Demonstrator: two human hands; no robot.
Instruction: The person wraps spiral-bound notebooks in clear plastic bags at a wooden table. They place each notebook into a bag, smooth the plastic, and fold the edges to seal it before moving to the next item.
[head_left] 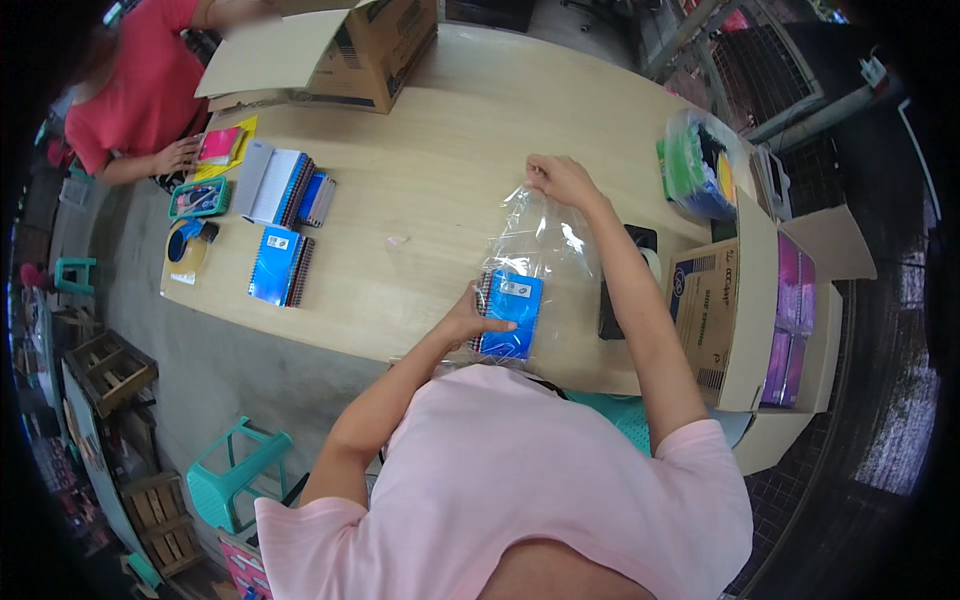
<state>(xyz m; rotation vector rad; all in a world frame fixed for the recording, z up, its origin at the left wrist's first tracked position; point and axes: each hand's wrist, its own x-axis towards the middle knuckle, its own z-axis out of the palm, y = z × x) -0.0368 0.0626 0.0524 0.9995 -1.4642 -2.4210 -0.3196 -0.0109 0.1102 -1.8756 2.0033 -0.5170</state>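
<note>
Lengthwise outward, blue notebooks (512, 308) in grip of left hand (466, 322), film (540, 240) in right hand (562, 181)

The left edge of the blue spiral notebooks (517, 305) is partly covered by the left hand (466, 322). The black device (610, 318) is crossed by the right forearm (640, 310). The turquoise seat (622, 415) is mostly hidden by the pink shirt (560, 470). The label's (515, 290) small print is left unreadable.

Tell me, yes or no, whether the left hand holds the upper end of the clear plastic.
No, the right hand holds that end of the clear plastic, while the left hand grips the blue notebooks.
</note>
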